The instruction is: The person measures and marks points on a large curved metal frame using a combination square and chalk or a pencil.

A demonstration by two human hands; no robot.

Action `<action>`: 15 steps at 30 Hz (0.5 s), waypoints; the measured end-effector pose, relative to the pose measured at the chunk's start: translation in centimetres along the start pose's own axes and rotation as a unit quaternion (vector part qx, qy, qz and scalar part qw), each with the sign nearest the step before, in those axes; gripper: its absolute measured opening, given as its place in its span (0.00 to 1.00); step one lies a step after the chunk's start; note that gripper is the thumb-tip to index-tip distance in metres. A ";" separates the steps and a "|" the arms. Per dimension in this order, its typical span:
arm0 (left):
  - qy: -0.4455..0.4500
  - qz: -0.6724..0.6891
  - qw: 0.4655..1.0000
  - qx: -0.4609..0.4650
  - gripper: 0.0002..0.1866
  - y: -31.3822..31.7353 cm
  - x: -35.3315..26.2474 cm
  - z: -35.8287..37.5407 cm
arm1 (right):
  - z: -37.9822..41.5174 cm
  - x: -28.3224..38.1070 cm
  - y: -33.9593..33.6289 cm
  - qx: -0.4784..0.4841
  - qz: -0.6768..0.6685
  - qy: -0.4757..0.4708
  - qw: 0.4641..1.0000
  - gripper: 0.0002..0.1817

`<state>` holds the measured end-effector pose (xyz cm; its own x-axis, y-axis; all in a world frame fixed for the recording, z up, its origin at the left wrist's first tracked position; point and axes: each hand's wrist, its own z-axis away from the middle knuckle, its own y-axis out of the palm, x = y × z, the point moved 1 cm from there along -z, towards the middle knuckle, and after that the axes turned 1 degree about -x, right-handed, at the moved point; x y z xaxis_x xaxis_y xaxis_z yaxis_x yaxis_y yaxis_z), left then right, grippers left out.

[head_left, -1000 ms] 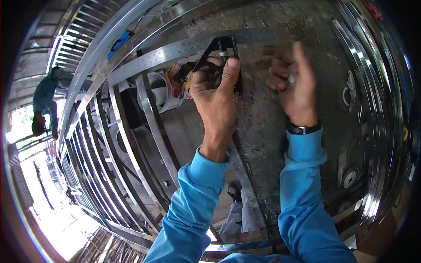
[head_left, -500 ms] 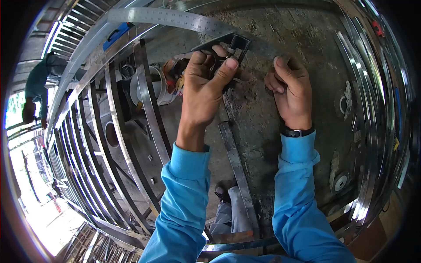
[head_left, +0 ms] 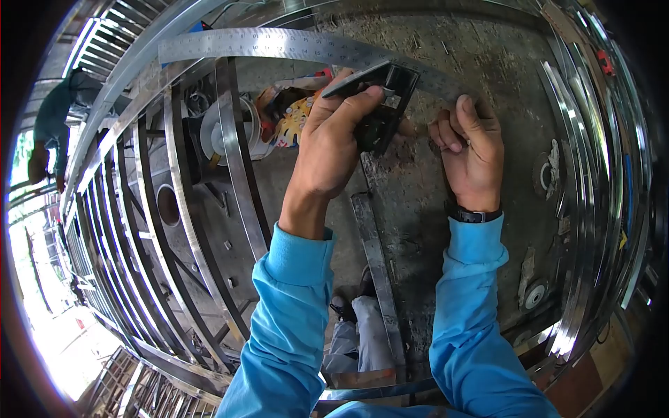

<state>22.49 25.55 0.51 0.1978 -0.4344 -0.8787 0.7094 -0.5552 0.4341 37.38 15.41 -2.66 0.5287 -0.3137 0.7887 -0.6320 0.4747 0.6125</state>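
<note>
Square head (head_left: 401,78): tipped over and shifted toward the right hand since the earlier frame, its flat side now better exposed.
Steel ruler (head_left: 279,45): runs through the head, its long end reaching over the frame bars (head_left: 233,125), raised between the worker and the far rail; the curve looks like lens distortion.
Left hand (head_left: 327,153): clenched around the head, thumb laid over it, likely because gripping the heavier part steadies the whole tool.
Right hand (head_left: 475,153): fingers curled, thumb up beside the short end, perhaps to guide it (whether it truly pinches the metal, one cannot tell).
Patterned cloth (head_left: 293,125): beyond the left wrist, beside the bucket (head_left: 259,149), more of it showing than in the earlier frame.
Shoes (head_left: 340,306): a second one now peeks out near the loose bar (head_left: 376,265).
</note>
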 end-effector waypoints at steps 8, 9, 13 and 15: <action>-0.019 -0.033 0.999 0.011 0.21 0.0 0.1 -0.3 | 0.1 -0.1 1.2 -0.049 0.047 -0.013 0.998 0.13; -0.020 0.050 0.998 -0.025 0.21 -0.1 0.4 -0.5 | 0.0 -0.3 1.2 -0.056 0.045 -0.017 0.997 0.13; -0.012 0.141 0.987 -0.076 0.18 -0.1 0.7 -0.5 | -0.1 -0.8 0.5 -0.053 0.027 -0.037 0.998 0.14; -0.008 0.126 0.990 -0.067 0.18 -0.2 1.2 -0.5 | 0.0 -0.8 0.6 -0.059 -0.030 -0.034 0.997 0.14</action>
<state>22.89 25.49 -0.78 0.3706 -0.5589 -0.7419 0.7216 -0.3296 0.6088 36.65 15.96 -2.90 0.5206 -0.3974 0.7557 -0.5282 0.5454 0.6507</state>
